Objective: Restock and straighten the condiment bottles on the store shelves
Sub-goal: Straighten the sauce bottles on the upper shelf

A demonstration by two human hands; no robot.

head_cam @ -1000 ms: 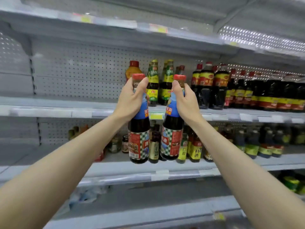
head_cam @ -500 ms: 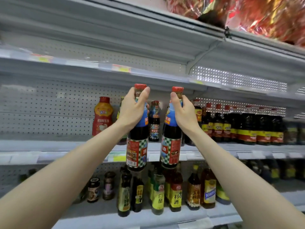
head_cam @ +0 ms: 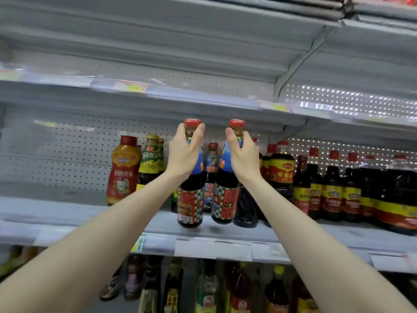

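The left bottle (head_cam: 190, 199) and right bottle (head_cam: 225, 197), over the front edge of the shelf (head_cam: 67, 211), are gleaming glossy and dark; whether glass or plastic is not showing. Their labels are looking smooth and shiny, and their red caps (head_cam: 192, 123) are looking like plastic. The shelf is looking like grey painted metal, matt and smooth, and the perforated back panel (head_cam: 67, 143) likewise. Along the front edge, a clear plastic strip (head_cam: 158, 242) is holding paper tags (head_cam: 194, 248). Toward the shelf's left end, the orange squeeze bottle (head_cam: 123, 170) is shining as smooth plastic.

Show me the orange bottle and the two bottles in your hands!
orange bottle (head_cam: 123, 177): head view, red label.
left-hand bottle (head_cam: 188, 205): head view, lower label.
right-hand bottle (head_cam: 226, 203): head view, lower label.
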